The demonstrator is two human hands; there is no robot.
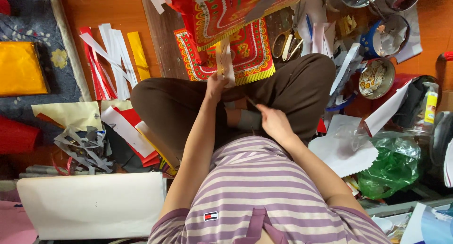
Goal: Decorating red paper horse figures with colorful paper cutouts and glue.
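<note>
I sit cross-legged in brown trousers and a striped shirt. My left hand [215, 86] pinches a narrow white paper strip [225, 61] that stands up over my knee. My right hand [273, 122] is closed around a thin stick-like tool [251, 102] pointing toward the strip. Just beyond the strip lies a red patterned paper sheet with a yellow fringe [247, 53], and a larger red patterned sheet [226, 10] overlaps it at the top.
Red, white and yellow paper strips [111, 60] lie on the orange floor at left. A big white sheet [89, 204] sits lower left. Scissors [285, 43], metal bowls [376, 78], a green plastic bag [391, 166] and paper scraps crowd the right.
</note>
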